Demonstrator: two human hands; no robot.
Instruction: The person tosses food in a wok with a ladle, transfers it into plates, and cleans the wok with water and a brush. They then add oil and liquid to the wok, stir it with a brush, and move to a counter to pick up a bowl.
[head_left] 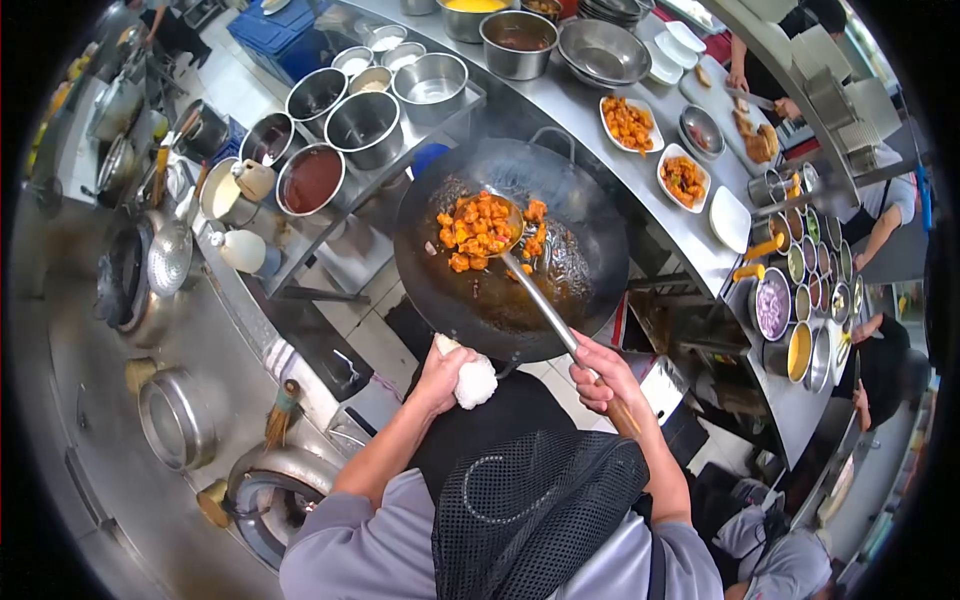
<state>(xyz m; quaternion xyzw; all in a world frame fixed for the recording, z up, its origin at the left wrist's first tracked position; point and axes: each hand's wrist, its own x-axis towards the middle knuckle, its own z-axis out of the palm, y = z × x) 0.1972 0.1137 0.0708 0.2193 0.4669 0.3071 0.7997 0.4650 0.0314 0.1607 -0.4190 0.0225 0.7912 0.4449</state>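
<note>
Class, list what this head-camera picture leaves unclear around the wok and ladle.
Head view:
- handle of the wok: hidden under the white cloth in the left hand.
- gripped part of the ladle: covered by the right hand.
- small containers at right: contents too small, lens-warped.

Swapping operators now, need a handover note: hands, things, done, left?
Left hand: fingers shut on white cloth gripping the wok rim; wok held up beside the steel counter.
Right hand: shut on ladle handle; its bowl heaped with orange pieces.
Done: two plates on the counter already hold similar orange food.
Left: the ladleful and a few pieces in the wok; an empty plate sits next to them.
</note>
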